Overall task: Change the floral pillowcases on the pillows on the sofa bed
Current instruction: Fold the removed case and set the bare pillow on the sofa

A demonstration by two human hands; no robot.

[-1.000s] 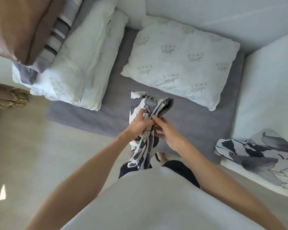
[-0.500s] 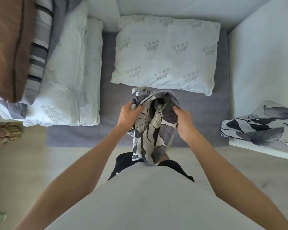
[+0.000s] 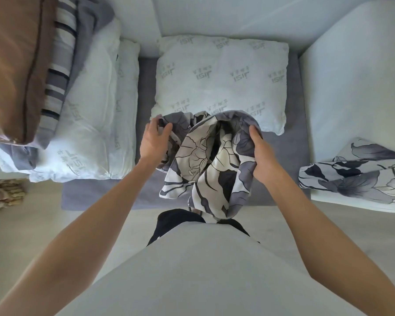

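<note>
In the head view, a floral pillowcase (image 3: pixel 205 165) hangs bunched at the centre of the frame, held up between the person's two hands. The left hand (image 3: pixel 153 140) sits at the cloth's upper left edge; its grip is a pinch, thumb and fingers curled round a grey fold of the fabric. The right hand (image 3: pixel 259 151) is at the cloth's right edge, its grip closed on the hem with the fingers tucked into the fabric and the thumb lying on the outer side. Between the two grips the pillowcase's mouth gapes upward, and the rest of it drops toward the lower centre of the frame, in front of the person's dark trousers.

Just above the hands lies a bare white pillow (image 3: pixel 221 83) printed with grey lettering, resting on a grey sheet (image 3: pixel 146 87) that covers the sofa bed; the top of the held cloth overlaps the pillow's lower edge in the picture. A second bare pillow (image 3: pixel 89 124) lies at the left of the frame, partly under a striped grey cover (image 3: pixel 57 71) and a brown cushion (image 3: pixel 12 65) in the upper left. At the right edge a second floral pillowcase (image 3: pixel 360 176) lies on a white cushion (image 3: pixel 351 87), well apart from both hands.
</note>
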